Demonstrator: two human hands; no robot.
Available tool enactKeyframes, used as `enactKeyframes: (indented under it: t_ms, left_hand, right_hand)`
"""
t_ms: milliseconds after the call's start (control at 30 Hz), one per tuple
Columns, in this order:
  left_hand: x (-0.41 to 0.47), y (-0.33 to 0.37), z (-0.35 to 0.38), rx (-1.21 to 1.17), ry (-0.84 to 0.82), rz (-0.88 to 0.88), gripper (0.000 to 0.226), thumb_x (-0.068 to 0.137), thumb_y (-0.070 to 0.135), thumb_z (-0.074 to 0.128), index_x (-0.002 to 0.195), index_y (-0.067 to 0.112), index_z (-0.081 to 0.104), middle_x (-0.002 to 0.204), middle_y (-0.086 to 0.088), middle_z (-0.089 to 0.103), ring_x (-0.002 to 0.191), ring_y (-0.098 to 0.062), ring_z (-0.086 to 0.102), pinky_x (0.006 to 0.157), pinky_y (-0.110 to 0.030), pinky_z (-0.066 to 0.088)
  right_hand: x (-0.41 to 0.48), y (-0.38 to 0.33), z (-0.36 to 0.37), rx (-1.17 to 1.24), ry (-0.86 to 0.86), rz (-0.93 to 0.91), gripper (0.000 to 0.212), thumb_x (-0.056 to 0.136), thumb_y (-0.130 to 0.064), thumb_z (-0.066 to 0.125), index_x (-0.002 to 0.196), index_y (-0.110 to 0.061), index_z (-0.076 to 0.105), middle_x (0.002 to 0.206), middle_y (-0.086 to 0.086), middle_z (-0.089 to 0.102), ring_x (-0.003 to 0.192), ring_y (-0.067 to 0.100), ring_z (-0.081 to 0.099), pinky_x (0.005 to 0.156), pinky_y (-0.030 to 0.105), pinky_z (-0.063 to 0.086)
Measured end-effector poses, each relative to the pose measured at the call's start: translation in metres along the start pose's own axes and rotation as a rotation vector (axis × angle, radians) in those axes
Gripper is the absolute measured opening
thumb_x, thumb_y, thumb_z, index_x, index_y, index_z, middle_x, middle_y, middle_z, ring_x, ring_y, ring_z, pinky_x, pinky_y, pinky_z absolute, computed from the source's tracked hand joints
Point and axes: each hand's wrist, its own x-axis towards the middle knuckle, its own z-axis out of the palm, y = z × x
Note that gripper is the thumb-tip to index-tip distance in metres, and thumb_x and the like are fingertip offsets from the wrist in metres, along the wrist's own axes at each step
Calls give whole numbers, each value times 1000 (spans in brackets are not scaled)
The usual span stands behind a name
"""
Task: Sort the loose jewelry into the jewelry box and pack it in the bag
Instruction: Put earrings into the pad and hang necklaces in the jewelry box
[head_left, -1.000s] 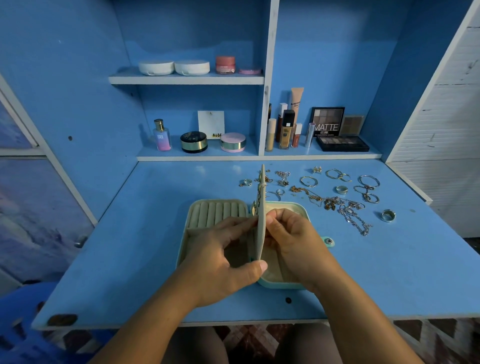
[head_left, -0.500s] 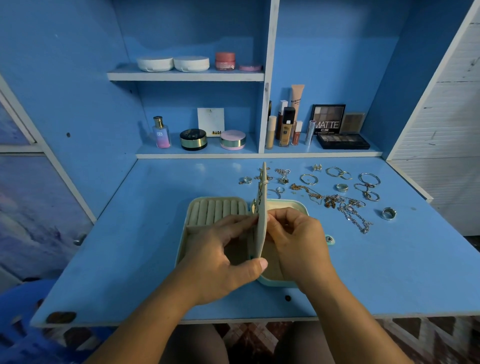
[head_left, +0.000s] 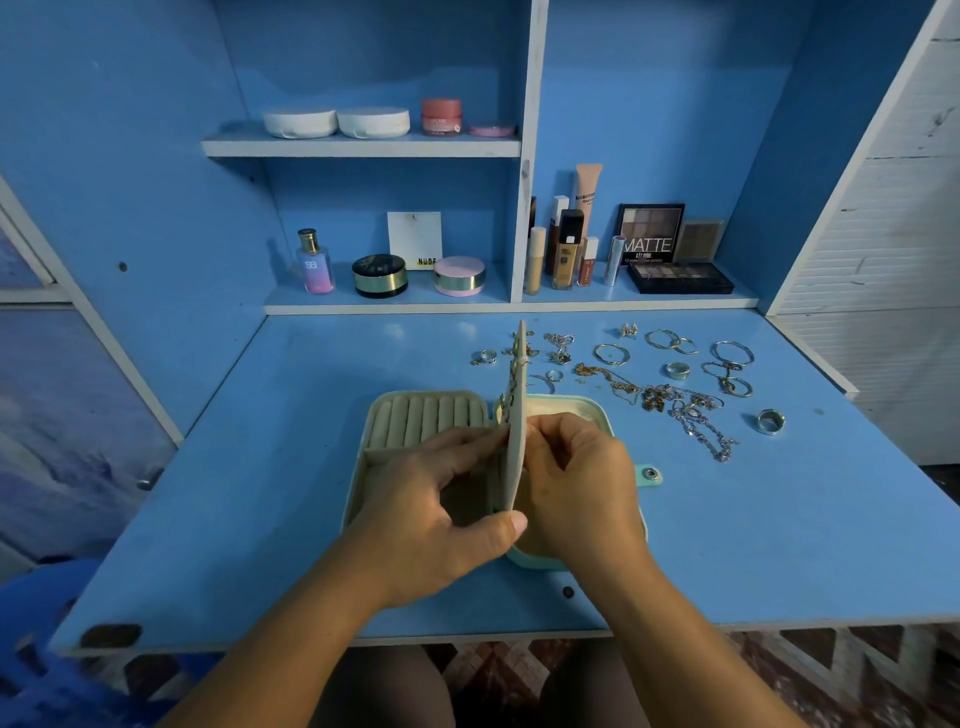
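Counting it up: one jewelry box (head_left: 415, 415), lying open and flat on the blue desk (head_left: 249, 478) right in front of the person, its two halves side by side, with the ring rolls in the left one. One divider flap (head_left: 518, 415) stands on edge between the halves, its long axis running straight away toward the shelves (head_left: 363, 148). Two hands are on it. The left hand (head_left: 431, 514) hooks its thumb round the near edge, fingers against the left face. The right hand (head_left: 576, 488) pinches the right face with curled fingertips, and I can't tell if a tiny piece is in there too. The loose jewelry (head_left: 675, 400) sits back-right of the box: four rings I can make out, some hoops, tangled chains. The shelves hold two white compacts (head_left: 298, 123) plus other makeup.
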Motion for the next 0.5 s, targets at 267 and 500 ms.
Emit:
enactKeyframes:
  t_ms: [267,500]
  left_hand:
    - [0,3,-1,-36,-11,-21,68,69,52,66,132,28,59,124,18,59,121,-3,54,101,-33,50]
    - [-1,2,-2,-64,-6,-27,64,69,51,68,130,34,59,124,15,62,120,-8,57,100,-38,50]
  right_hand:
    - [2,-3,-1,-111,-17,-57,15,94,-27,55,86,-27,68,69,-16,62,62,2,58,53,13,40]
    - [3,6,-9,62,-116,-15,14,92,-17,60,100,-21,72,84,-12,72,80,0,67,79,24,55]
